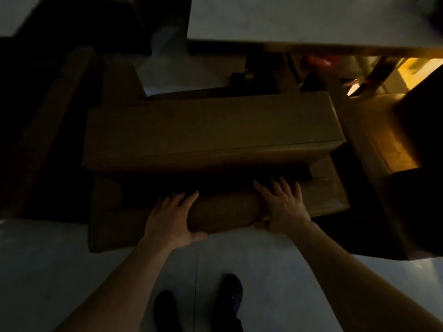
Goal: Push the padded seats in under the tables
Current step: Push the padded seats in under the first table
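A brown padded seat [211, 130] stands in front of me in dim light, its cushion reaching toward the white table [299, 17] at the top. Its rounded backrest [223, 212] is nearest to me. My left hand [172, 216] holds the backrest's top, fingers over it and thumb wrapped round the near side. My right hand [280, 204] presses flat on the backrest to the right, fingers spread and straight. The far edge of the cushion lies just short of the table's edge.
Another brown padded seat [374, 144] stands to the right, partly under a dark shape [422, 130]. A second pale tabletop [12, 13] shows at the top left. Pale floor tiles [60, 271] lie around my dark shoes [232, 295]. The left side is in deep shadow.
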Action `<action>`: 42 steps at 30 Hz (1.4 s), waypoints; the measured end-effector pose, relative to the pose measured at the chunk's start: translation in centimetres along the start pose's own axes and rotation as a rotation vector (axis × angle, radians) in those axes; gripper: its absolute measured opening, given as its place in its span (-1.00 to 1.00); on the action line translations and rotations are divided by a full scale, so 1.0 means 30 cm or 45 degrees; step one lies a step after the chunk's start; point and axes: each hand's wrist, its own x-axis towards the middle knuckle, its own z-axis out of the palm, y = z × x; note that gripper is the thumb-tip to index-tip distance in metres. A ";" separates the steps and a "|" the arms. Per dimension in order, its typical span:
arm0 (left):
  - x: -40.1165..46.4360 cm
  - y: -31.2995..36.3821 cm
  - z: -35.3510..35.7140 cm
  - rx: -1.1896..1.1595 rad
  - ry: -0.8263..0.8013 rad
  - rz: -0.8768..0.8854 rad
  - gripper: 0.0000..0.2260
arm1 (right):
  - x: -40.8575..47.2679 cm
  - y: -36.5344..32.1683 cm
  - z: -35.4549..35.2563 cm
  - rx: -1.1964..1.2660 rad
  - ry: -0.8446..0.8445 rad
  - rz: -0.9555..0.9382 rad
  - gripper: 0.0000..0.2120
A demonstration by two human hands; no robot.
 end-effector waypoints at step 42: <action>-0.043 -0.278 0.186 0.007 0.357 0.263 -0.08 | -0.162 -0.243 0.183 -0.081 0.208 0.063 0.04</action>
